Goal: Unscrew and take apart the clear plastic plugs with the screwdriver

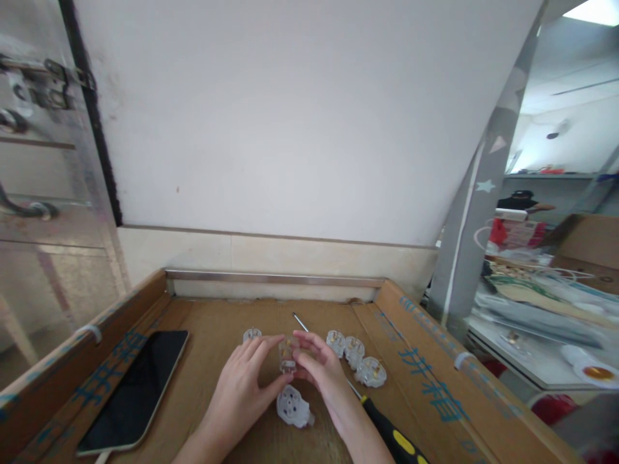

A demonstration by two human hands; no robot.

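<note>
Left hand [242, 380] and right hand [323, 368], fingertips clamped on one small clear plastic block with brass-coloured metal [287, 353], over middle of brown cardboard-walled worktop [207, 348]. Toward near edge: one white rounded plastic socket piece [291, 408]. Four clear round pinned plastic pieces [371, 372]: three toward right edge, one beyond left hand. One black-yellow screwdriver [387, 426]; one flat black phone [138, 390], left edge.

Held plug piece [287, 356]: clear, brassy
Screwdriver handle [388, 428]: I see black, yellow
Phone [135, 393]: black
Cardboard [207, 338]: brown, blue lettering

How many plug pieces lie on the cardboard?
5: one piece beyond the left hand, three pieces right of the right hand, one piece between the wrists. More may be hidden.
</note>
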